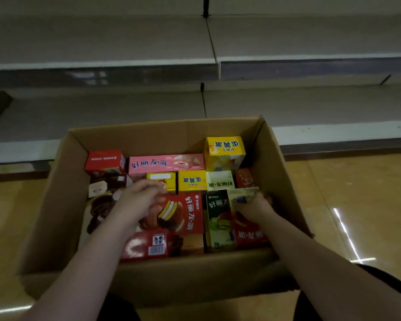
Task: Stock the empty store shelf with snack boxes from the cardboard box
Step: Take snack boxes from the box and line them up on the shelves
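two hands reach into the cardboard box (56,193): left hand (137,200), fingers loosely curled, rests on the large red pie box (183,216); right hand (252,207) pinches a small olive-green box (241,195). lift each box straight up, clear of its neighbours, toward the empty shelf (310,105) beyond both hands.

This is a shop, in an aisle beside the display shelving. Two tiers of long grey metal shelves (97,42) run across the view, each with a clear strip for price labels (102,76) on its front edge. On the glossy tan floor (357,193) stands an open cardboard box (63,205) filled with many packaged snack boxes (167,163), printed in Chinese.
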Demonstrator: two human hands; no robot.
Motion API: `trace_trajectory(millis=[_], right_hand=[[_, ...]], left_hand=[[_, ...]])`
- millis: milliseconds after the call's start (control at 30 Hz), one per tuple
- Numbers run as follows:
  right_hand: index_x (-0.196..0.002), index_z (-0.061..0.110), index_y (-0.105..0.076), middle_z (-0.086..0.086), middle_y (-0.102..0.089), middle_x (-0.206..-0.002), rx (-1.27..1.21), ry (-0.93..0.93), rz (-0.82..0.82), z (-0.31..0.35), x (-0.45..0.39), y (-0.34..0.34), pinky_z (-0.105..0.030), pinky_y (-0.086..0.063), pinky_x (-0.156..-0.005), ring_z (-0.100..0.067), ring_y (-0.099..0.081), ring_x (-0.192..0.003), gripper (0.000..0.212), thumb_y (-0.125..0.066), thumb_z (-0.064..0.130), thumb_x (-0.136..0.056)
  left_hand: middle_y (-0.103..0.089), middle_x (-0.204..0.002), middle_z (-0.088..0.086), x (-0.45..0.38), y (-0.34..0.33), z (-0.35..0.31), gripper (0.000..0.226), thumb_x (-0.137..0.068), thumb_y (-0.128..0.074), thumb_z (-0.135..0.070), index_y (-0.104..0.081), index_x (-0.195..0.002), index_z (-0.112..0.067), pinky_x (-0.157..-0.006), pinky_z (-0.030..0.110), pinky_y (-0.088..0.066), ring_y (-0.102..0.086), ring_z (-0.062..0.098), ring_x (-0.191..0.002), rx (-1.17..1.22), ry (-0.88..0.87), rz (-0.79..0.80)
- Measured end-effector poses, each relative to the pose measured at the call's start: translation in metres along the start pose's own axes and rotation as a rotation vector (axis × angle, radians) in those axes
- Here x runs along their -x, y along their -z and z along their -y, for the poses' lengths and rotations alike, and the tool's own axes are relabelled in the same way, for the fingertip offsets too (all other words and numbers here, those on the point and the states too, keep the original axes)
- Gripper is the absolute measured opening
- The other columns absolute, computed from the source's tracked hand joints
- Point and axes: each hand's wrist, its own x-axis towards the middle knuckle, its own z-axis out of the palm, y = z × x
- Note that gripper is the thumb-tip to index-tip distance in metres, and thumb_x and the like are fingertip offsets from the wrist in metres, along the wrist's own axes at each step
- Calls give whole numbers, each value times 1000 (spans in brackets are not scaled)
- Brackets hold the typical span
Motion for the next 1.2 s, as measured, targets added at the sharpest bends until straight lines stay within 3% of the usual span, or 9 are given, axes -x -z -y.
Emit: trace_trajectory(millis=[133, 233, 467, 600, 767, 900, 1033, 1200], right_hand=[[-134, 5, -45, -16, -55, -129, -259, -169, 98, -11, -1, 4, -39, -45, -96, -33, -54, -118, 51, -64, 24, -91], [-130, 3, -50, -20, -57, -128, -329, -231, 143, -11, -4, 3, -41, -45, -96, -35, -54, -117, 42, -62, 17, -93], [-133, 8, -53, -14, -59, -129, -251, -148, 205, -8, -8, -8, -45, -45, -102, -31, -56, -118, 60, -75, 32, -82], [-139, 8, -46, -15, -51, -140, -109, -43, 270, 0, -7, -6, -42, -39, -108, -31, -48, -129, 57, -66, 28, -90], [-139, 11, -48, -10, -53, -138, -21, 69, 273, 3, -22, -20, -41, -42, -106, -28, -51, -124, 55, -65, 31, -90], [-144, 5, -33, -9, -46, -142, 111, 83, 193, 4, -32, -31, -32, -42, -102, -26, -48, -128, 76, -67, 41, -86], [-136, 1, -46, -14, -54, -133, 110, 94, 133, 16, -38, -26, -31, -45, -91, -30, -54, -122, 71, -78, 30, -79], [-144, 3, -33, -15, -44, -144, 190, 46, 280, 13, -44, -43, -41, -41, -108, -30, -44, -132, 96, -82, 43, -71]], left_hand=[[-68, -103, -6, 15, -23, 6, 13, -98, -54, -23, -66, -100, -25, -84, 33, -52, -65, 12, -94, -206, -74, 155], [-66, -103, -9, 18, -24, 15, 12, -97, -54, -23, -65, -97, -28, -85, 34, -52, -64, 10, -94, -318, -96, 177], [-66, -103, -3, 9, -15, 16, 14, -97, -52, -18, -65, -95, -22, -69, 26, -46, -63, 11, -90, -379, -123, 76], [-65, -106, -3, 13, -15, 17, 14, -98, -51, -18, -65, -97, -21, -72, 26, -48, -63, 10, -90, -377, -106, 69], [-65, -104, -6, 13, -13, 22, 12, -98, -53, -21, -63, -94, -25, -67, 23, -45, -64, 7, -86, -410, -138, 85], [-66, -105, -5, 12, -6, 26, 10, -97, -53, -24, -63, -96, -27, -71, 26, -47, -64, 11, -92, -422, -127, 66], [-65, -106, -6, 11, -2, 31, 11, -97, -54, -25, -63, -102, -24, -72, 25, -47, -64, 9, -92, -436, -117, 86], [-66, -103, -5, 8, 4, 36, 10, -97, -55, -25, -64, -99, -25, -79, 30, -49, -65, 9, -89, -399, -109, 62]])
